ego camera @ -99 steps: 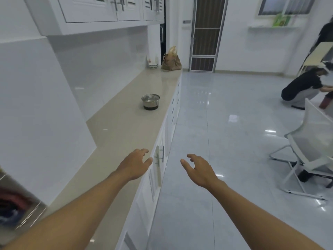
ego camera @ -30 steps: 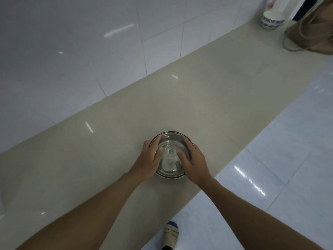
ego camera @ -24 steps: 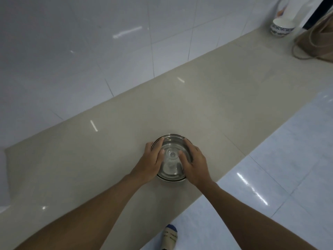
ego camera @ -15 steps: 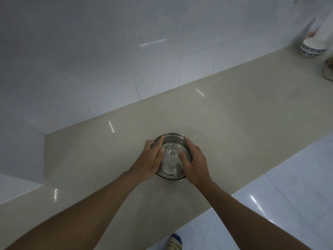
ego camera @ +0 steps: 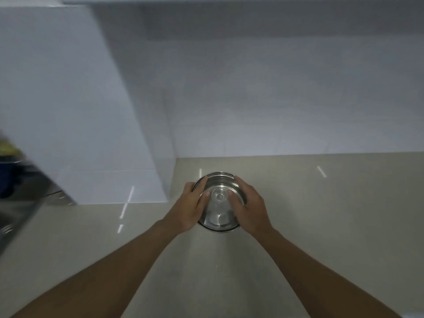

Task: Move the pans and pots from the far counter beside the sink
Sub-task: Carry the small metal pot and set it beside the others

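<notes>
A small steel pot [ego camera: 219,198] with a glass lid and a round knob is held over the beige counter [ego camera: 321,214], in the middle of the head view. My left hand [ego camera: 189,208] grips its left side, thumb resting on the lid. My right hand [ego camera: 250,206] grips its right side, thumb also on the lid. Whether the pot's base touches the counter is hidden by my hands.
A white wall block [ego camera: 80,111] juts out over the counter just left of the pot. At the far left edge lies a blurred steel sink area [ego camera: 20,210] with a dark blue item [ego camera: 6,182]. The white tiled backsplash [ego camera: 286,99] runs behind.
I walked up to the pot and took it in both hands. Since then the view has swung left along the counter with the pot held; the bowl and bag have left the frame and the sink area appears.
</notes>
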